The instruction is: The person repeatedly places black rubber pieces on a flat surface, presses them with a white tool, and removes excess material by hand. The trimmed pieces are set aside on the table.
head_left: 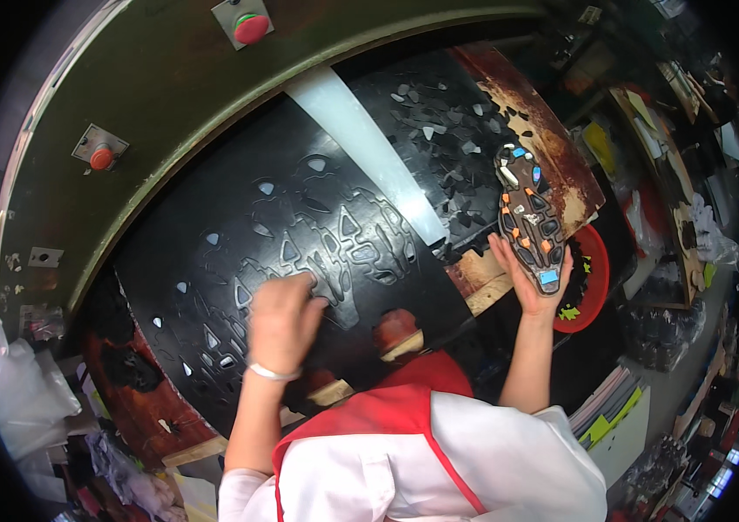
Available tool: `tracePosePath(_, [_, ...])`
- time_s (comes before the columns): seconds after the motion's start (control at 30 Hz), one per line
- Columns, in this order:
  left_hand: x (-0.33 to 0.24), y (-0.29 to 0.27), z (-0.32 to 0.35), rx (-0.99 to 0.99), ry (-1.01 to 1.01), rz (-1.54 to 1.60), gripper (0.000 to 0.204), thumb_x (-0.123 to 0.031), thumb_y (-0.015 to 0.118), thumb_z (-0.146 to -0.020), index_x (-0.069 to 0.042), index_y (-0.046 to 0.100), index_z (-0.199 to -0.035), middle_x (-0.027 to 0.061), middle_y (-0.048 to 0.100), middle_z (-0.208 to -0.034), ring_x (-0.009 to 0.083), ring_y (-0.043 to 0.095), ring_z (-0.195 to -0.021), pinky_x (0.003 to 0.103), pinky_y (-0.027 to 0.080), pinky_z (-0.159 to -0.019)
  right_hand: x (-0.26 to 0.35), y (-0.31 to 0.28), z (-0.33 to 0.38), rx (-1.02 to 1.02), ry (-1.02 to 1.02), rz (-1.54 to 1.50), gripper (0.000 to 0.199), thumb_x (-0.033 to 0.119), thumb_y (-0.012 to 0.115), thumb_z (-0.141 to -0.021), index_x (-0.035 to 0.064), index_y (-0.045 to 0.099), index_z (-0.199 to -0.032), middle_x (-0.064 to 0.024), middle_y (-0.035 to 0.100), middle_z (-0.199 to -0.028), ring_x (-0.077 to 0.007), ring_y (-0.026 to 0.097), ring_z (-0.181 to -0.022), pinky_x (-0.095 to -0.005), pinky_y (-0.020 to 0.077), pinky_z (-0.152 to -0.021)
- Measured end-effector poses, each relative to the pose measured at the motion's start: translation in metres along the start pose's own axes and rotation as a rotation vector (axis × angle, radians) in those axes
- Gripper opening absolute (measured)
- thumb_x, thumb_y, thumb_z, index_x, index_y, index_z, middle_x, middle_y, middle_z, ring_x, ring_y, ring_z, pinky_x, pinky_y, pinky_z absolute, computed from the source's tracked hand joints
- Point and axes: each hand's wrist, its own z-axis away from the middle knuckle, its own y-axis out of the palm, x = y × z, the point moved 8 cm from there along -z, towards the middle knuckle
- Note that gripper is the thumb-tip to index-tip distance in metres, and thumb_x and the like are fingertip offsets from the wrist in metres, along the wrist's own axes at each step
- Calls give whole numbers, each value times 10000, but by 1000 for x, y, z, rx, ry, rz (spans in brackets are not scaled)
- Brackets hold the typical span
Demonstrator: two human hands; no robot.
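My right hand (533, 277) holds a sole-shaped cutting die (526, 216), dark brown with orange, blue and white pads set in it. It is gripped at its lower end, fingers and thumb on either side. Over the near part of a large black rubber sheet (230, 217) is my left hand (284, 317), curled and a little blurred. Whether anything sits in its fingers is hidden. Rows of cut-out shapes (361, 239) run across the sheet beside that hand. Small black and grey cut pieces (452, 130) lie scattered on the far right of the work surface.
A pale metal strip (369, 152) lies between the sheet and the loose pieces. A red bowl (594, 287) with dark and yellow-green bits stands behind my right hand. The green machine frame (160, 87) with red push buttons (252, 29) borders the far side. Plastic bags (26, 391) hang at left.
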Motion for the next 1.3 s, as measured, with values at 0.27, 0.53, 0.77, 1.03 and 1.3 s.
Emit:
tracePosePath(0.27, [-95,104,-38,241,540,-256,539,-190,722,-704,-129,602,-1226,71,554,-1062,252,536,-965,368,429,-835,7,-6,3,-201,-18,567,589,247,619,-878,-90,437,-1325,-279,543,-1229,-479,544,-1106,-537,468,-1007])
tracePosePath(0.53, [-50,75,-65,-49,182,427,168,-105,605,-863,-54,679,-1005,64,598,-820,190,546,-707,304,464,-673,-2,39,35,-12,-923,2421,336,120,825,-687,-65,645,-902,-253,576,-1146,-381,578,-1053,-399,481,-884])
tracePosePath(0.77, [0,94,-48,-252,-416,1228,308,-258,478,-1030,-15,667,-1026,11,651,-861,83,575,-745,228,458,-697,-69,37,84,205,-624,1883,251,58,780,-759,35,554,-652,-88,566,-675,-247,509,-475,-318,408,-451])
tracePosePath(1.03, [-21,94,-47,98,-244,1028,318,-249,446,-1044,-7,652,-1056,28,667,-900,100,638,-801,234,499,-733,-155,54,20,333,-732,2212,437,455,688,-836,31,673,-733,-136,580,-735,-342,623,-676,-458,481,-582])
tracePosePath(1.3, [71,-3,-99,-625,-684,1252,366,-347,407,-1041,-48,564,-900,71,607,-745,114,532,-576,237,400,-500,-151,25,22,375,-810,2029,256,51,587,-881,16,476,-653,-139,466,-692,-354,508,-644,-454,403,-571])
